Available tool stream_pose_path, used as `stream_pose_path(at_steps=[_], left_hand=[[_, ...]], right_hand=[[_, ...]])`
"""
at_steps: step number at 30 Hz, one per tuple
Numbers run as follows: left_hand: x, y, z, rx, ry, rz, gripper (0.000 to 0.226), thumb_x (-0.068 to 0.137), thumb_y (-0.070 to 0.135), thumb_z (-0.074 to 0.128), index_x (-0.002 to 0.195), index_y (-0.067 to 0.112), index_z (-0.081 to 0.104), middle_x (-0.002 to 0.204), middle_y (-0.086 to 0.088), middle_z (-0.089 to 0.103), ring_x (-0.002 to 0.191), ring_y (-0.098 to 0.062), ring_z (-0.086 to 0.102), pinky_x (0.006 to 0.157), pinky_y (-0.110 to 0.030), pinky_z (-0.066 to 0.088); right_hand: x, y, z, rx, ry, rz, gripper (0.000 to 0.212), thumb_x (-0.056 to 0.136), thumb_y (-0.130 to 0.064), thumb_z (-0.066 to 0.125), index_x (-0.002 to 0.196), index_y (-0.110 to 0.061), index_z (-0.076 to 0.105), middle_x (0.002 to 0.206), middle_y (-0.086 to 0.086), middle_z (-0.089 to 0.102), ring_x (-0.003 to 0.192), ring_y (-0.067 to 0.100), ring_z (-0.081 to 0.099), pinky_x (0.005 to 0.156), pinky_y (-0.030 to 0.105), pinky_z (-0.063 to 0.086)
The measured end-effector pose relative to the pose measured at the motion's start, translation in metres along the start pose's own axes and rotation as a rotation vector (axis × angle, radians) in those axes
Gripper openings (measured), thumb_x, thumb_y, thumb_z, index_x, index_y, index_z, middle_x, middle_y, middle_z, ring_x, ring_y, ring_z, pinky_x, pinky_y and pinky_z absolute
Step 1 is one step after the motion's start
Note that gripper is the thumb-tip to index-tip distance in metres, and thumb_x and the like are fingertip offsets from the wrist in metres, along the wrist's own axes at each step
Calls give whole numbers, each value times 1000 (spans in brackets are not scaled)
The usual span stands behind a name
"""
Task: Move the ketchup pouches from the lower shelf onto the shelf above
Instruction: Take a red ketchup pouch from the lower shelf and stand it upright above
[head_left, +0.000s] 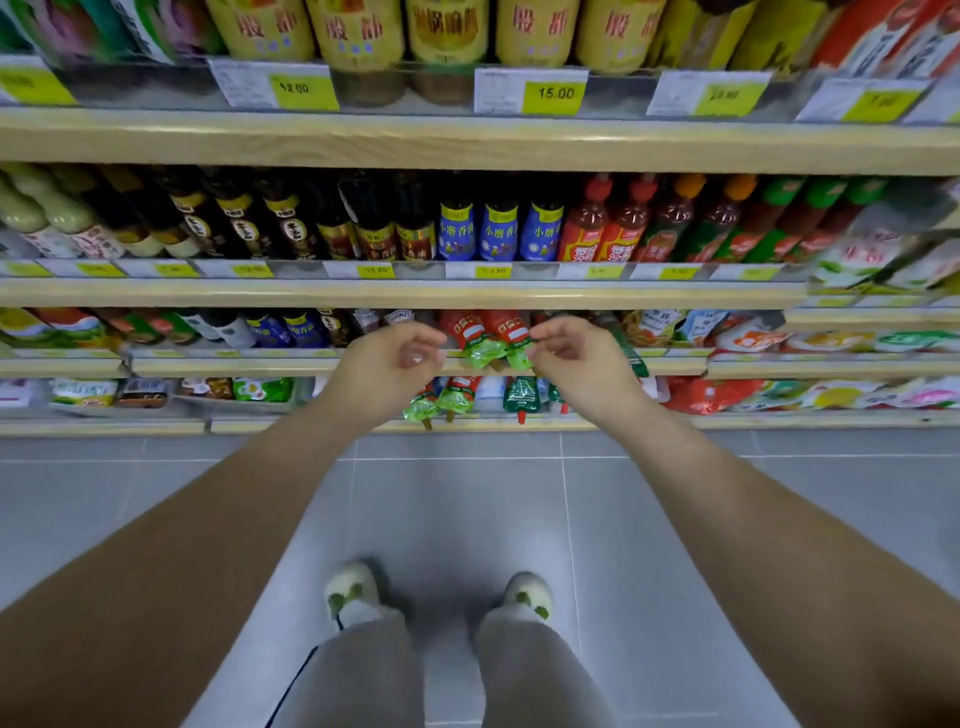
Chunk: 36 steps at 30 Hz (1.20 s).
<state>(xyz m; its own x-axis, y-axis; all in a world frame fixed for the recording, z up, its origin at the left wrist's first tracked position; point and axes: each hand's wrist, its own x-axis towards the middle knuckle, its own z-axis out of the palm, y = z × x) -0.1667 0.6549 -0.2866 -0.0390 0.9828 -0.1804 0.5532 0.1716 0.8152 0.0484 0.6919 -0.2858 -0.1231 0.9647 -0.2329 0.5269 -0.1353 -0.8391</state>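
Observation:
Two red-and-green ketchup pouches (491, 338) lie on the upper of the two low shelves (260, 366), their green ends hanging over its front edge. My right hand (574, 351) touches the right pouch's green end with its fingertips. My left hand (387, 358) hovers just left of the pouches with fingers curled and apart, holding nothing. On the lowest shelf (311, 426) below, several more ketchup pouches (452, 400) stick out between my wrists, partly hidden by my arms.
Sauce bottles (498, 234) fill the shelf above, with yellow price tags along its rail. Bottles and packets flank the pouches on both low shelves. Red snack bags (711, 395) sit at the right. Grey tiled floor and my feet (441, 592) are below.

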Motion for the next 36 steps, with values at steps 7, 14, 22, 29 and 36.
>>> stream_pose_path(at_steps=[7, 14, 22, 29, 36], left_hand=[[62, -95, 32, 161, -101, -1, 20, 88, 25, 62, 108, 29, 64, 94, 17, 61, 76, -1, 58, 59, -17, 44], [122, -188, 92, 175, -96, 60, 23, 87, 24, 64, 110, 29, 63, 110, 9, 62, 87, -9, 61, 75, -24, 48], [180, -269, 147, 164, 50, 280, 38, 87, 20, 64, 122, 31, 57, 119, 7, 56, 101, 0, 49, 82, 2, 30], [218, -296, 178, 216, 164, 547, 67, 77, 25, 75, 137, 27, 46, 136, 0, 51, 127, -18, 44, 108, -36, 35], [241, -286, 194, 93, 381, 665, 47, 75, 22, 77, 119, 18, 62, 114, 6, 59, 109, -5, 51, 95, -12, 36]], right_hand=[[52, 78, 68, 10, 56, 23, 16, 82, -13, 68, 97, -12, 63, 75, -8, 59, 74, 18, 57, 79, 41, 51], [112, 170, 133, -257, 107, -136, 38, 78, -17, 72, 114, -12, 62, 115, 9, 63, 105, 23, 55, 79, 16, 34], [189, 253, 187, -852, 212, -471, 60, 70, -11, 71, 128, -15, 54, 134, 18, 52, 129, 38, 40, 112, 50, 22], [219, 287, 203, -783, 624, -752, 19, 79, -13, 68, 98, -8, 70, 96, 13, 72, 89, 33, 66, 99, 46, 44], [205, 252, 202, -430, 652, -815, 17, 83, -12, 61, 98, -4, 61, 91, 14, 66, 90, 34, 60, 76, 38, 42]])
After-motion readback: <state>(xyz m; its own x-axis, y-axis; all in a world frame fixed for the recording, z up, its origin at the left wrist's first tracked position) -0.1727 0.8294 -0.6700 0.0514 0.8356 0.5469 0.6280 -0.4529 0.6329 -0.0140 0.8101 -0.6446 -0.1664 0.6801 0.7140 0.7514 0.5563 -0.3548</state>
